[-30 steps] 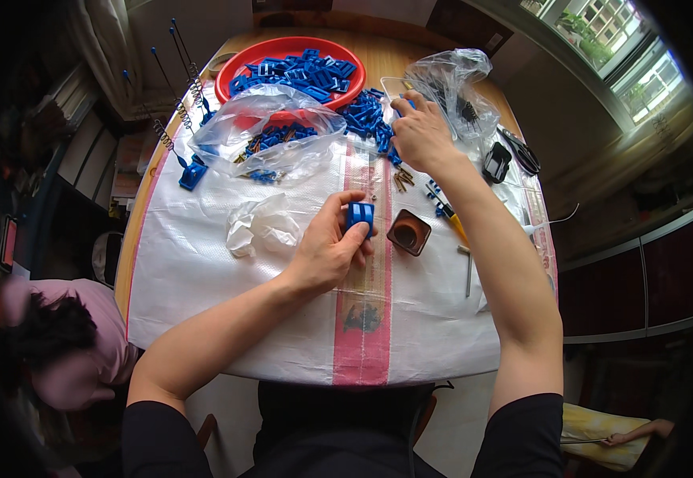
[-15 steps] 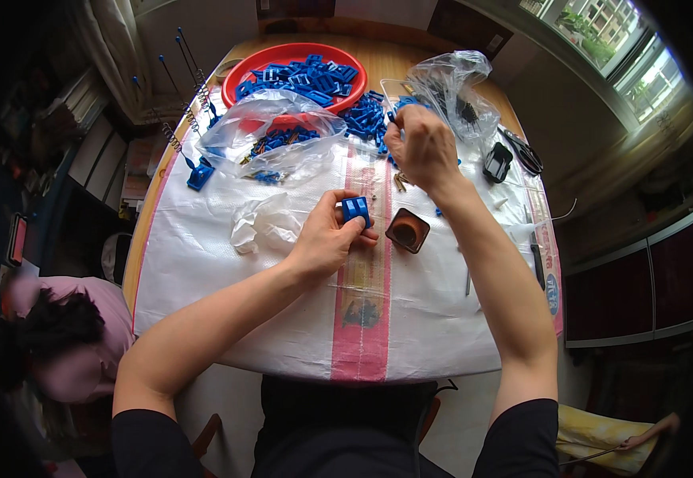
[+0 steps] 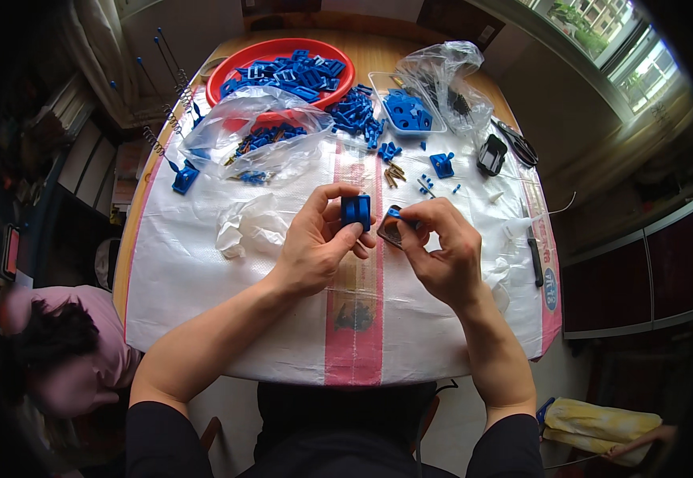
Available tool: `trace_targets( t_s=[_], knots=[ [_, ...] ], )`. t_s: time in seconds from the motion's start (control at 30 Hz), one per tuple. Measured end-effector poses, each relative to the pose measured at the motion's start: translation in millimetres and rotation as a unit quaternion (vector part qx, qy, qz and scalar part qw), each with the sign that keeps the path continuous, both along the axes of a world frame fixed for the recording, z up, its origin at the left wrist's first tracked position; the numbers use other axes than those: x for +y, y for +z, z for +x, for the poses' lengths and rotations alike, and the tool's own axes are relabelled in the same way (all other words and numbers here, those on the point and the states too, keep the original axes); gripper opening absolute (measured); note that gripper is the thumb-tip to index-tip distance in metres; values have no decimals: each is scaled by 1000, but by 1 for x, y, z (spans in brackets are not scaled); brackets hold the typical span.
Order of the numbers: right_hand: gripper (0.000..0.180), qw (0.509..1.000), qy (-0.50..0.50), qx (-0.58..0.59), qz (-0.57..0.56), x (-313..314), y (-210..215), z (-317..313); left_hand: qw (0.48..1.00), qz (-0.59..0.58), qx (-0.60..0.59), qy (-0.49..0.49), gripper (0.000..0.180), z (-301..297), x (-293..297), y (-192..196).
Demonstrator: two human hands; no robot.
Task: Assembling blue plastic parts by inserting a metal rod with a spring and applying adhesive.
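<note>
My left hand [image 3: 315, 243] grips a squarish blue plastic block [image 3: 355, 212] between thumb and fingers, ribbed side upward. Close to its right, my right hand [image 3: 446, 247] pinches a small blue plastic part [image 3: 395, 213]. That part is over a small square dark dish [image 3: 389, 235], which the right fingers partly cover. Behind the hands lie brass pins [image 3: 394, 174], small blue bits [image 3: 426, 186] and a blue part with a knob [image 3: 442, 165].
A red basin [image 3: 350, 76] of blue parts stands at the back, with a clear bag [image 3: 307, 149] before it. Near a clear tub [image 3: 444, 126] sits a loose blue pile [image 3: 354, 111]. Crumpled tissue [image 3: 255, 223] lies left, a black-handled tool [image 3: 535, 261] right. Someone in pink [image 3: 103, 327] is at left.
My right hand has come back from the far parts toward me, down to the dark dish, with a small blue part in its fingers. The left hand has turned the blue block.
</note>
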State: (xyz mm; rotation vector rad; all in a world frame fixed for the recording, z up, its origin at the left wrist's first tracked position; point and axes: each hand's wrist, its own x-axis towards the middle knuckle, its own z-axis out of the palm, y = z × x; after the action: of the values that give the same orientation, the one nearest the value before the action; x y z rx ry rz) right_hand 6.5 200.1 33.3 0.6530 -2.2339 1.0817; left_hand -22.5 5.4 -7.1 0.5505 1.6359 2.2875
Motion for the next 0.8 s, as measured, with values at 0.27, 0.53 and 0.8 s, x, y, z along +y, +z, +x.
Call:
trace_targets(
  t_s=[0.27, 0.53, 0.8],
  knots=[
    [24, 999, 29, 24, -9, -8, -7, 6, 1000, -4, -5, -15, 48, 5, -4, 0],
    [22, 997, 57, 49, 35, -12, -14, 7, 1000, 14, -1, -18, 49, 3, -4, -3],
    [24, 987, 54, 116, 94, -16, -20, 6, 998, -19, 59, -8, 36, 5, -4, -14]
  ],
)
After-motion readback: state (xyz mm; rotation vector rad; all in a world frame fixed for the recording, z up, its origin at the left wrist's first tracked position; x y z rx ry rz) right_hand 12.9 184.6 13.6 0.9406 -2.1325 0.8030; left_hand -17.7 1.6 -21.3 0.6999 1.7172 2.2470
